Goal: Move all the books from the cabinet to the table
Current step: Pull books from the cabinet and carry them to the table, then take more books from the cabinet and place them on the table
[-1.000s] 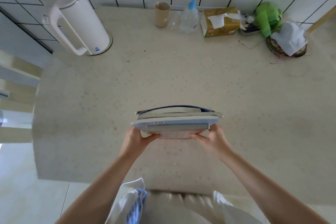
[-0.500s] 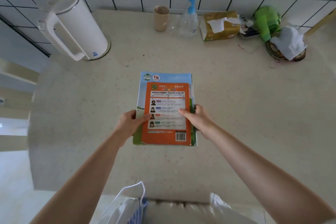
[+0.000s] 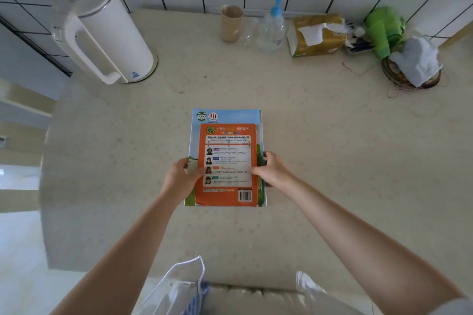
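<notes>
Two books lie stacked flat mid-surface (image 3: 332, 161), an orange book (image 3: 226, 161) on a larger blue book (image 3: 230, 116). The left grip (image 3: 179, 178) pinches their left edge; the right grip (image 3: 272, 171) pinches the right edge, thumbs on top.

Arms: we found both forearms bare, reaching forward from the lower corners of the view and converging toward the centre.
Left hand (image 3: 179, 178): we recorded it at the left edge of the book stack (image 3: 226, 158), thumb lying on the top cover, remaining fingers tucked under the edge and out of sight.
Right hand (image 3: 272, 172): we recorded it at the right edge of the same stack, thumb laid on the cover, fingers curled round the side.
Wrists: we noted both roughly straight, palms turned inward toward each other.
</notes>
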The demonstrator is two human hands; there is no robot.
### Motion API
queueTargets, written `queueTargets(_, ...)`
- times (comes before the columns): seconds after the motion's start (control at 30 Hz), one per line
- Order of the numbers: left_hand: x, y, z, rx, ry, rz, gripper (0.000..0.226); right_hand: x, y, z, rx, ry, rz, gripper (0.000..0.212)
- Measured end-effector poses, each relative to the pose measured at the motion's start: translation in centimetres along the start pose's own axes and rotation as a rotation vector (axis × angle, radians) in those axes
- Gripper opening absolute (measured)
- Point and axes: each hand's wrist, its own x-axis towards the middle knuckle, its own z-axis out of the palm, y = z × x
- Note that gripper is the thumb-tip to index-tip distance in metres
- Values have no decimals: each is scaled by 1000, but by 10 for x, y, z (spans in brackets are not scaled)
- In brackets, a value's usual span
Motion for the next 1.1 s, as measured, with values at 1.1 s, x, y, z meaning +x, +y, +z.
queueTargets(1.1, -170, -42, 168, 581, -702, 1127, 31, -268, 256, 85, 170, 833, 248, 41)
